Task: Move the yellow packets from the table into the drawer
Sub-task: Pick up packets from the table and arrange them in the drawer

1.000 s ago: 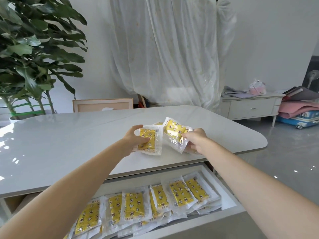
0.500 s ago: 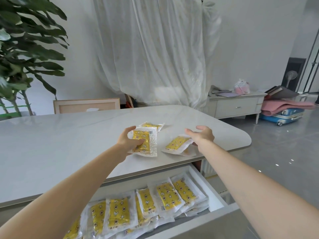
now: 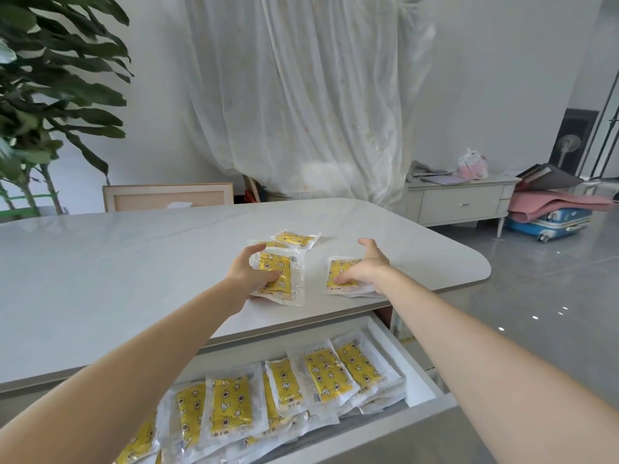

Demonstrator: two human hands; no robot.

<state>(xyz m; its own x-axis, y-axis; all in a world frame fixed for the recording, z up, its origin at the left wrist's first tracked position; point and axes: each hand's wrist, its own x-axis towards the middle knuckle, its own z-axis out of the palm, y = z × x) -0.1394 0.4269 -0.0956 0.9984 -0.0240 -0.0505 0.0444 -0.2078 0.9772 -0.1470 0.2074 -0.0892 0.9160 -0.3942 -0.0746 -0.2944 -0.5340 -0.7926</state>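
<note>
Right hand (image 3: 365,269) has dropped flat onto a yellow packet (image 3: 337,270); left hand (image 3: 249,272) grips another.

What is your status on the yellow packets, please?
Left hand grips a yellow packet on the table. Right hand presses a second packet. Third packet lies beyond; drawer open, path clear.

Table top (image 3: 100,279): smooth stone-look slab, satin sheen, soft reflections seen at far left. Yellow packets (image 3: 284,274): clear glossy plastic film, crinkled, printed yellow inlay seen through it. Same film is noted on those in the drawer (image 3: 398,349), whose walls are matt white. Floor (image 3: 552,296): polished grey, point highlights at right. Far drape (image 3: 301,95): sheer white, wrinkled. Far cabinet (image 3: 462,204): matt painted. Suitcase (image 3: 549,222): glossy hard shell. Blanket (image 3: 552,199): soft pink cloth. Frame (image 3: 167,195): pale matt wood.
</note>
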